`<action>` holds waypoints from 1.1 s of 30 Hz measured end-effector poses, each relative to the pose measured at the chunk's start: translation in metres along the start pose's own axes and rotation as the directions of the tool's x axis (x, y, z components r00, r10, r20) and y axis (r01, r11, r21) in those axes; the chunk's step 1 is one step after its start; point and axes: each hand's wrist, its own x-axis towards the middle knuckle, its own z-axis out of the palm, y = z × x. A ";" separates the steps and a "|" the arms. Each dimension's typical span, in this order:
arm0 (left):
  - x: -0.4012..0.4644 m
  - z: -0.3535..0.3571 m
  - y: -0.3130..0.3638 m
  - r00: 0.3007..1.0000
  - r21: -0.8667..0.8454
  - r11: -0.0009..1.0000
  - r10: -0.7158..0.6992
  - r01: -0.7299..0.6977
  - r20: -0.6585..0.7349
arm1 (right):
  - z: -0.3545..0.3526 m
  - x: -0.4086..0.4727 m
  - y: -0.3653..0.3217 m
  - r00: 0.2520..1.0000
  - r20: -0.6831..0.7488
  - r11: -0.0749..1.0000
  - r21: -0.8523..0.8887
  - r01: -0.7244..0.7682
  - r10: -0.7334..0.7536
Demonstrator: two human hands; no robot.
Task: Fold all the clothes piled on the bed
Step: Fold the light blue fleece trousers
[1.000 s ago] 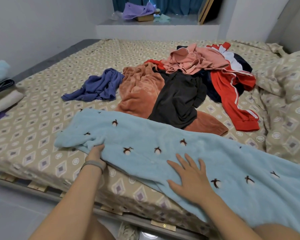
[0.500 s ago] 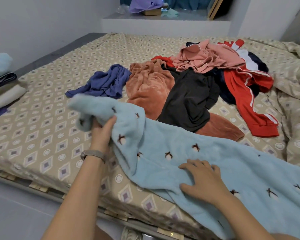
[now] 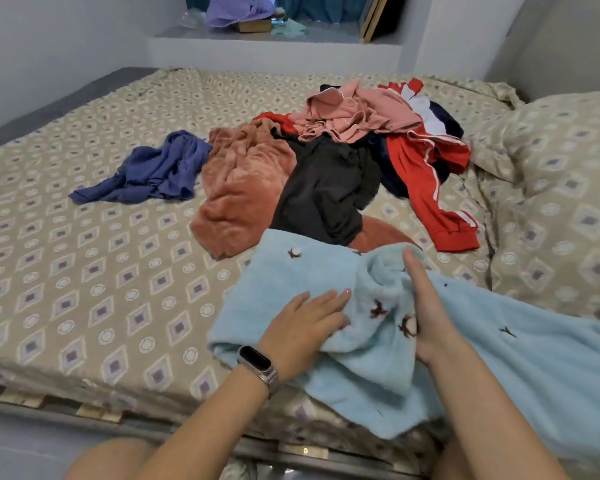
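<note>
Hands lie on a blue fleece (image 3: 378,355) at the bed's (image 3: 84,271) near edge: left hand (image 3: 305,327) flat, fingers straight, pressing it; right hand (image 3: 426,306) extended along a fold. Pile (image 3: 326,174) lies beyond.

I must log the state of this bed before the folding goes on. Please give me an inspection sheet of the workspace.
Surface: bed under a patterned sheet.
Job's things: light blue fleece garment at the near edge, one end folded over; unfolded pile behind it: blue garment, rust fleece, dark garment, pink garment, red jacket.
Clutter: pillow at the right.
Grippers: left hand flat on the fleece; right hand presses it, fingers straight.
Cables: nothing seen.
Surroundings: ledge with a purple cloth.
</note>
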 end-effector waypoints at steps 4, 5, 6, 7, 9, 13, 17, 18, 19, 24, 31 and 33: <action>0.004 0.012 0.012 0.991 0.122 0.991 0.032 -0.048 0.131 | -0.010 0.008 0.001 0.921 -0.361 0.930 -0.368 0.006 -0.148; 0.005 0.015 0.016 0.986 0.137 0.988 0.048 -0.070 0.158 | -0.010 0.009 0.002 0.906 -0.378 0.915 -0.404 0.022 -0.189; 0.006 0.016 0.019 0.984 0.145 0.986 0.054 -0.079 0.170 | -0.011 0.011 0.004 0.897 -0.390 0.901 -0.434 0.019 -0.206; 0.006 0.017 0.021 0.985 0.153 0.985 0.056 -0.081 0.161 | -0.012 0.012 0.005 0.898 -0.391 0.892 -0.452 0.004 -0.202; 0.008 0.012 0.020 0.994 0.167 0.986 0.007 -0.025 0.105 | -0.016 0.009 0.003 0.906 -0.380 0.877 -0.480 -0.018 -0.189; 0.006 -0.007 0.001 0.980 0.190 0.961 -0.197 0.201 -0.036 | -0.026 -0.003 -0.016 0.915 -0.286 0.907 -0.389 0.161 -0.285; -0.008 -0.022 -0.022 0.919 0.243 0.893 -0.395 0.379 0.017 | -0.042 -0.011 -0.026 0.926 -0.270 0.889 -0.440 0.127 -0.265; -0.011 -0.027 -0.025 0.892 0.274 0.866 -0.449 0.417 0.060 | -0.045 -0.009 -0.023 0.930 -0.281 0.886 -0.455 0.088 -0.237; -0.012 -0.030 -0.025 0.852 0.300 0.840 -0.507 0.453 0.133 | -0.048 -0.007 -0.019 0.932 -0.291 0.873 -0.485 0.051 -0.217; -0.014 -0.031 -0.006 0.685 0.321 0.807 -0.591 0.496 0.427 | -0.058 0.005 0.006 0.908 -0.292 0.589 -0.805 -0.065 -0.299; 0.004 -0.018 0.045 0.935 -0.068 0.985 -0.127 0.158 0.330 | -0.057 0.009 0.011 0.876 -0.251 0.735 -0.660 0.157 -0.412; 0.008 -0.006 0.063 0.940 -0.109 0.978 -0.137 0.179 0.311 | -0.058 0.011 0.012 0.879 -0.167 0.724 -0.644 0.245 -0.446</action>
